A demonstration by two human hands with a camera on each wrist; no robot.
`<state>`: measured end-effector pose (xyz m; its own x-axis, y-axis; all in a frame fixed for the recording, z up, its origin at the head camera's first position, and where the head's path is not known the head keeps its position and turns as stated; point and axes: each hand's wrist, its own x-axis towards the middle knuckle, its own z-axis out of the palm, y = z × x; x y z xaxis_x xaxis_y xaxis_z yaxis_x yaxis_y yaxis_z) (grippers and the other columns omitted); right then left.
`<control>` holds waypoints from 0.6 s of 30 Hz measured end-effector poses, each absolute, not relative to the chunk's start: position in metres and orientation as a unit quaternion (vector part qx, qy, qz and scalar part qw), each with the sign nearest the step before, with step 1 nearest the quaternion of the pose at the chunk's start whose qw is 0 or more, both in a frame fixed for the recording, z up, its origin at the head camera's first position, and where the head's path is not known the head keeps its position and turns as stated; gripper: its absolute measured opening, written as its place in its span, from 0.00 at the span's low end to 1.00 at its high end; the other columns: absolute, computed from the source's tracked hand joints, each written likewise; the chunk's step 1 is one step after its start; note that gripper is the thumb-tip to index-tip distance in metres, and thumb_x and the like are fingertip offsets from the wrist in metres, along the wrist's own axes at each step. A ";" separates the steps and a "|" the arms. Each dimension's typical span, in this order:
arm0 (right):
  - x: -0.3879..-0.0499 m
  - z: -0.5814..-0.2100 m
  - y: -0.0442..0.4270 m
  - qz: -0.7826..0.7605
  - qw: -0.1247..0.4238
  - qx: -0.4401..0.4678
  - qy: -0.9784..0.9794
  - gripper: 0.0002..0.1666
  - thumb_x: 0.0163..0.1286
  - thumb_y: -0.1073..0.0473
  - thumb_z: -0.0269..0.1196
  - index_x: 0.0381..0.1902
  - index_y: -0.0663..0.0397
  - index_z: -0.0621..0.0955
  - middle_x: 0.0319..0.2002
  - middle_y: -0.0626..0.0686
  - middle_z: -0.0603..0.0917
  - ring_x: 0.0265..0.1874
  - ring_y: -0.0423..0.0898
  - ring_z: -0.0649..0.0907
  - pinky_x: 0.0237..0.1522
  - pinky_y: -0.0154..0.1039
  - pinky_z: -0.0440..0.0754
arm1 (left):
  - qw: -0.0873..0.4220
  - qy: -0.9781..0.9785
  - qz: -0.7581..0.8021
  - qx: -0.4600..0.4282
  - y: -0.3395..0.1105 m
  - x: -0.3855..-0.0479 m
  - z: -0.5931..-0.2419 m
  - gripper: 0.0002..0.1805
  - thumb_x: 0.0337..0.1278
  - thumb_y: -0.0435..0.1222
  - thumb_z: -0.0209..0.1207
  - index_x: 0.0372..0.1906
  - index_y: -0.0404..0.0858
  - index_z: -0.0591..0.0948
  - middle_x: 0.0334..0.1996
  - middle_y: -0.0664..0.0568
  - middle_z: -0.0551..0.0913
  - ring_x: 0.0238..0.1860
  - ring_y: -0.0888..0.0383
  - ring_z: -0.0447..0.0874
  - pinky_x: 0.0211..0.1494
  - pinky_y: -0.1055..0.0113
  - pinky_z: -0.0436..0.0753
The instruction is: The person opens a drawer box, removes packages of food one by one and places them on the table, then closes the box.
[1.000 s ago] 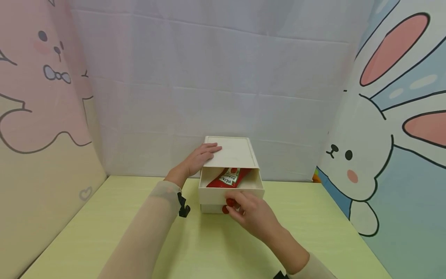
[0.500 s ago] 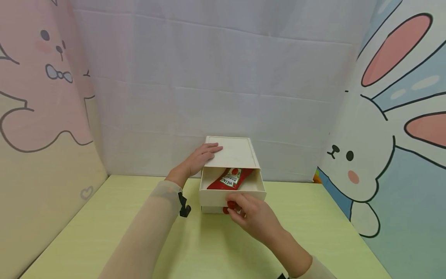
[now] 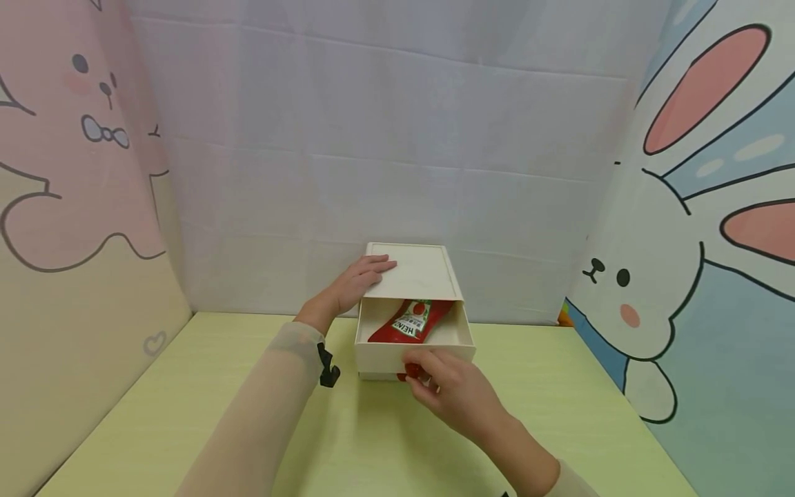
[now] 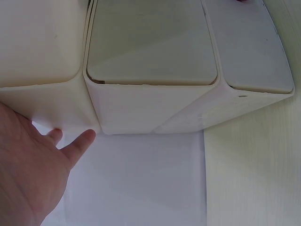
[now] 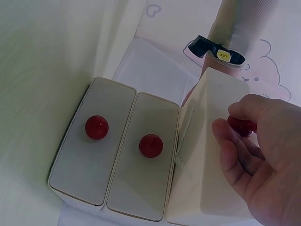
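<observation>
A small white drawer cabinet stands on the table, its top drawer pulled partway out. Inside lies a red Heinz ketchup pouch, its rear end hidden under the cabinet top. With thumb and fingers my right hand pinches the drawer's round red knob. My left hand rests on the cabinet's top left edge, fingers extended. Close up in the left wrist view, that hand lies against the cabinet's side. Two lower drawers, each with a red knob, are shut.
A pale yellow-green table surrounds the cabinet. Behind it hangs a white cloth backdrop. Printed side panels with a cartoon bunny stand at right and left.
The top drawer has slid a little further out towards me with my right hand on its knob. More of the ketchup pouch shows. My left hand stays in place.
</observation>
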<state>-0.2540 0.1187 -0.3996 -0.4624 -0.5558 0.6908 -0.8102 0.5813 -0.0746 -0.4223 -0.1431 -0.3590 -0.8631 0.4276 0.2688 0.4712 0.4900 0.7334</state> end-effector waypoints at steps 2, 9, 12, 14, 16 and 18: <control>-0.253 -0.400 0.119 0.203 0.317 0.413 -0.830 0.22 0.64 0.64 0.79 0.54 0.48 0.85 0.41 0.45 0.91 0.32 0.35 0.86 0.35 0.24 0.85 | 0.025 -0.863 -0.432 -0.260 -0.143 -0.422 -0.359 0.31 0.85 0.41 0.40 0.85 0.43 0.70 0.89 0.46 0.59 0.91 0.41 0.48 0.90 0.37 0.52; -0.249 -0.401 0.119 0.201 0.326 0.418 -0.824 0.22 0.62 0.65 0.79 0.53 0.48 0.85 0.40 0.44 0.90 0.32 0.35 0.86 0.35 0.23 0.84 | 0.023 -0.865 -0.433 -0.253 -0.143 -0.421 -0.358 0.31 0.85 0.42 0.41 0.84 0.44 0.71 0.89 0.47 0.59 0.91 0.41 0.47 0.90 0.37 0.52; -0.248 -0.401 0.120 0.196 0.327 0.420 -0.824 0.23 0.62 0.65 0.80 0.53 0.48 0.85 0.40 0.44 0.90 0.33 0.36 0.86 0.35 0.23 0.84 | 0.021 -0.865 -0.434 -0.252 -0.142 -0.420 -0.358 0.31 0.85 0.42 0.41 0.84 0.44 0.70 0.89 0.47 0.58 0.91 0.41 0.47 0.90 0.37 0.52; -0.247 -0.401 0.120 0.193 0.327 0.421 -0.824 0.23 0.62 0.65 0.80 0.52 0.48 0.85 0.39 0.44 0.89 0.33 0.36 0.86 0.35 0.23 0.84 | 0.021 -0.865 -0.433 -0.253 -0.142 -0.420 -0.358 0.31 0.85 0.42 0.41 0.85 0.44 0.70 0.89 0.47 0.58 0.91 0.41 0.47 0.90 0.37 0.52; -0.246 -0.401 0.120 0.190 0.329 0.422 -0.823 0.23 0.61 0.65 0.80 0.52 0.48 0.85 0.39 0.43 0.89 0.33 0.36 0.86 0.35 0.23 0.84 | 0.021 -0.865 -0.433 -0.252 -0.142 -0.421 -0.358 0.31 0.85 0.42 0.41 0.85 0.44 0.70 0.89 0.47 0.58 0.91 0.41 0.47 0.90 0.36 0.53; -0.245 -0.401 0.120 0.188 0.332 0.423 -0.822 0.23 0.61 0.65 0.80 0.52 0.48 0.85 0.39 0.43 0.89 0.34 0.36 0.86 0.35 0.23 0.84 | 0.021 -0.865 -0.434 -0.251 -0.142 -0.420 -0.357 0.31 0.85 0.42 0.41 0.85 0.44 0.70 0.89 0.47 0.58 0.91 0.41 0.47 0.90 0.37 0.52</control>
<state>-0.2455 0.1199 -0.4008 -0.4215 -0.5708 0.7047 -0.8203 0.5713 -0.0278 -0.4205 -0.1419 -0.3574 -0.8727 0.4166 0.2545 0.4529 0.4963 0.7407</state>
